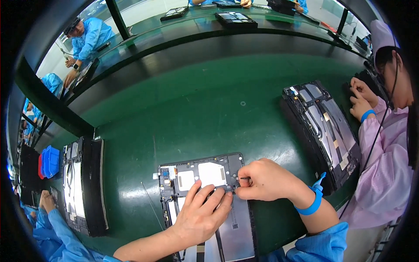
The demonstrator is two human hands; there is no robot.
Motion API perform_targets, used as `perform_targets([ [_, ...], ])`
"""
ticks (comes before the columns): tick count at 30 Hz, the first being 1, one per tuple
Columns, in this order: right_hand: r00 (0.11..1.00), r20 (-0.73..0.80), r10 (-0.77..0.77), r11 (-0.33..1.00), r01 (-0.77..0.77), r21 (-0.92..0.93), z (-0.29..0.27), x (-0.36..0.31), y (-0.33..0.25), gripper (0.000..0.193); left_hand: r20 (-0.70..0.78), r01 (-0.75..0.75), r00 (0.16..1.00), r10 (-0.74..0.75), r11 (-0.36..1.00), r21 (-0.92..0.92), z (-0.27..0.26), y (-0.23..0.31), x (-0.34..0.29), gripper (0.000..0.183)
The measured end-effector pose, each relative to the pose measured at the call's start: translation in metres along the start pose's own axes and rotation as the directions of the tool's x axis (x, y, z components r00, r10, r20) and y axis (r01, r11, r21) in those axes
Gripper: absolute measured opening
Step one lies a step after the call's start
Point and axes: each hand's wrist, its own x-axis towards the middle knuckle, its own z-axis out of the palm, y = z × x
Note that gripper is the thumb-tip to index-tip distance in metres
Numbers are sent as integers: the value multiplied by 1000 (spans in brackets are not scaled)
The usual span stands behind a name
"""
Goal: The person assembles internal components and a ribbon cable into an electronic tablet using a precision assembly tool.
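Note:
An opened tablet point(238, 214) with a black frame and silver inner plates lies in front of me, with a small blue-and-white board at its upper left corner. My left hand point(200, 216) rests on it, palm down with fingers spread, across its upper middle. At the tablet's upper right edge, the thumb and forefinger of my right hand point(266, 179) are pinched together. Something small and dark shows between those fingertips, too little of it to name. A blue band point(312, 201) circles my right wrist.
Stacks of opened tablets stand at the right point(334, 131) and left point(72, 187) on the green table point(187, 100). A thin wire-like strip point(150, 203) lies left of my tablet. Blue and red bins point(50, 161) sit far left. A co-worker in pink point(379, 161) works at the right; others are beyond.

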Motion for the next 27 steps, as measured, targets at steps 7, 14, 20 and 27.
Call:
perform_targets([
  [7, 996, -30, 82, 991, -85, -99, 0, 1, -11, 18, -38, -18, 999, 18, 1000, -5, -2, -2, 2, 31],
  [14, 926, -366, -94, 991, 51, -126, 0, -14, 4, 25, 52, -33, 998, 31, 999, 40, -11, -7, 5, 48],
  [20, 993, -116, -2, 999, -4, -47, -4, 1, -6, 21, 141, -104, 987, 80, 981, 165, -17, -11, 3, 47],
  [27, 989, 12, 145, 979, -142, -144, -12, 8, -16, 23, 100, -62, 993, 56, 997, 53, -14, -14, 3, 49],
])
